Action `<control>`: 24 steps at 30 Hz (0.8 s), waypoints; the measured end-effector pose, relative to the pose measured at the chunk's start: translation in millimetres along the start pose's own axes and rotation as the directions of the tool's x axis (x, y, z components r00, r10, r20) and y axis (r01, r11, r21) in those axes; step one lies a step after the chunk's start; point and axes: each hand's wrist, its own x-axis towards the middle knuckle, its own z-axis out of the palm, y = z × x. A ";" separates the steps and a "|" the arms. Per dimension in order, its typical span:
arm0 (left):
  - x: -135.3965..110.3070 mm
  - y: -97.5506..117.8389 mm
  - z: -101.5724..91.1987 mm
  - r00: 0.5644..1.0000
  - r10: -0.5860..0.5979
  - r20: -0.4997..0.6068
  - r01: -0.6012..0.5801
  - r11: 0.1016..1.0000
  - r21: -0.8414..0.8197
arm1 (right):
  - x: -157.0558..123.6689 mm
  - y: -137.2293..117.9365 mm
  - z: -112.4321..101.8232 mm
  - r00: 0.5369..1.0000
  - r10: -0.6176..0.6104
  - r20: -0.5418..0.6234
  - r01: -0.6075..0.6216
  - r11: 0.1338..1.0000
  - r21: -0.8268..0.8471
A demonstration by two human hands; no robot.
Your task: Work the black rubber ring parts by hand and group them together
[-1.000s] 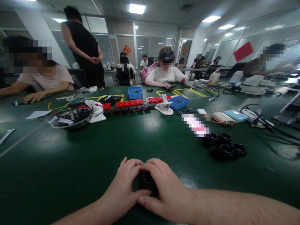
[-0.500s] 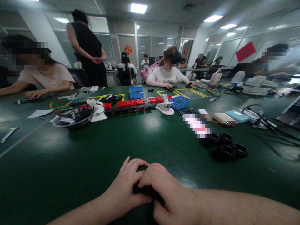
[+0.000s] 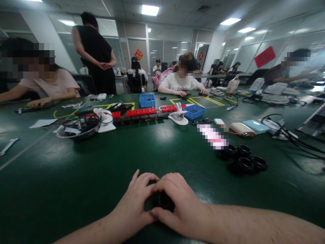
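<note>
A black round, ring-shaped part (image 3: 164, 200) sits at the near middle of the green table, mostly covered by my fingers. My left hand (image 3: 137, 200) curves around its left side, with thumb and fingertips against it. From the right, my right hand (image 3: 181, 200) grips the same part, fingers over the far side and thumb on the near side. The fingertips of both hands meet around it. Several similar black ring-shaped parts (image 3: 245, 165) stand in a cluster farther right, apart from my hands.
A metal bowl (image 3: 76, 136) of dark items, red power strips (image 3: 141, 112), a white clip stand (image 3: 179, 117) and blue baskets (image 3: 194, 112) line the far side. A wrench (image 3: 9, 146) lies left. Power banks (image 3: 242, 129) and cables (image 3: 281, 130) lie right. Other people sit around the table.
My right hand has shifted its grip: its thumb has moved up and left toward my left thumb. More of the black part's round opening now shows between my hands.
</note>
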 end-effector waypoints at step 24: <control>-0.3 3.2 -1.0 1.000 -0.021 -0.019 0.020 0.999 -0.032 | 2.6 0.2 2.6 0.993 0.085 0.076 -0.083 0.996 -0.036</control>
